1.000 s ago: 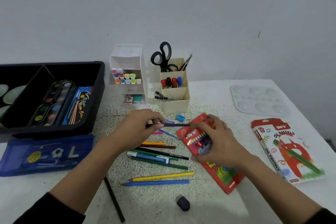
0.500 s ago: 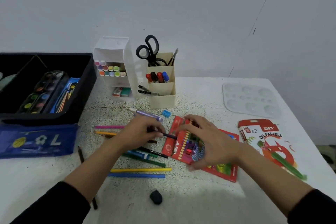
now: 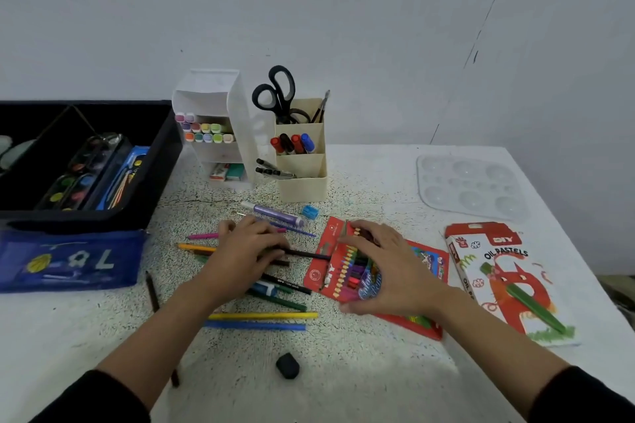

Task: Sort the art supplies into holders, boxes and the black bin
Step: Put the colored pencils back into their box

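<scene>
A red colour-pencil box (image 3: 424, 259) lies open on the white table, and my right hand (image 3: 385, 268) grips its flap end. My left hand (image 3: 245, 251) pinches a dark pencil (image 3: 307, 254) whose tip points into the box mouth. Several loose pencils (image 3: 264, 316) lie under and in front of my left hand. A purple marker (image 3: 271, 213) and a blue sharpener (image 3: 310, 211) lie behind them. The black bin (image 3: 158, 161) at the left holds paint sets. A white marker holder (image 3: 214, 134) and a cream pen holder (image 3: 302, 165) stand at the back.
A blue pencil pouch (image 3: 68, 259) lies in front of the bin. An oil pastels box (image 3: 505, 282) and a clear paint palette (image 3: 470, 187) sit at the right. A black eraser (image 3: 288, 365) lies near the front. The wall stands close behind.
My left hand has slid the dark pencil rightward toward the box mouth. My right hand has stayed on the box. The camera view shifted a little.
</scene>
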`<state>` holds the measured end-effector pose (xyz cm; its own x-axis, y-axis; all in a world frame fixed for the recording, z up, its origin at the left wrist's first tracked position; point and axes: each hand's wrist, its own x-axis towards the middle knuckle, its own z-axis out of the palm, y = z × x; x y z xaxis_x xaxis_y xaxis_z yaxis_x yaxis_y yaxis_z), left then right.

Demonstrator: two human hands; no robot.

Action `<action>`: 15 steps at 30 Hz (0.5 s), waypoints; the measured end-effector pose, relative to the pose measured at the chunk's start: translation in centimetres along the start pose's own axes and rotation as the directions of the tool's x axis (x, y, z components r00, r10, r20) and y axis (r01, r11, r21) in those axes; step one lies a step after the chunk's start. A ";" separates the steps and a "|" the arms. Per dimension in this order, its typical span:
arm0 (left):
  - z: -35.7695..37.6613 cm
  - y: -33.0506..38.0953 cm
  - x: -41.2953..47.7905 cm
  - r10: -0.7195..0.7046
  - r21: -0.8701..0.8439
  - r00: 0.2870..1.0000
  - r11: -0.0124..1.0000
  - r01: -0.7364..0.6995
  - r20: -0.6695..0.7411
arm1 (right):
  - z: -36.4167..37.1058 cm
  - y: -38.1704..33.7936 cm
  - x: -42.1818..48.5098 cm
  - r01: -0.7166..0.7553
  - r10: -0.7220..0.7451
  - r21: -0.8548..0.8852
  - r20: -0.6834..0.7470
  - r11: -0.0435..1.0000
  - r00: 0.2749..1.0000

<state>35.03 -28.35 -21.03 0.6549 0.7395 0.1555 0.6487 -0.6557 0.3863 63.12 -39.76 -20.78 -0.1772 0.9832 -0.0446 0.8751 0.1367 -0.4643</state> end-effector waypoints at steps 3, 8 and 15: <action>0.2 0.6 0.4 0.056 -0.034 0.998 0.998 -0.056 -0.004 | -0.5 0.1 0.4 0.043 -0.044 0.017 0.044 0.999 0.998; 1.5 3.8 1.7 0.102 -0.108 0.994 0.990 -0.096 0.051 | -0.7 0.1 0.9 0.080 -0.081 0.009 0.068 0.997 0.994; 1.4 2.1 0.2 -0.020 -0.154 0.994 0.988 0.003 -0.110 | -0.8 -0.4 1.7 0.006 -0.009 0.066 0.049 0.998 0.999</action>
<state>37.03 -29.77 -21.46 0.5951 0.7648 0.2470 0.5833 -0.6224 0.5218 62.83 -38.00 -19.99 -0.2074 0.9747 -0.0835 0.8426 0.1346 -0.5215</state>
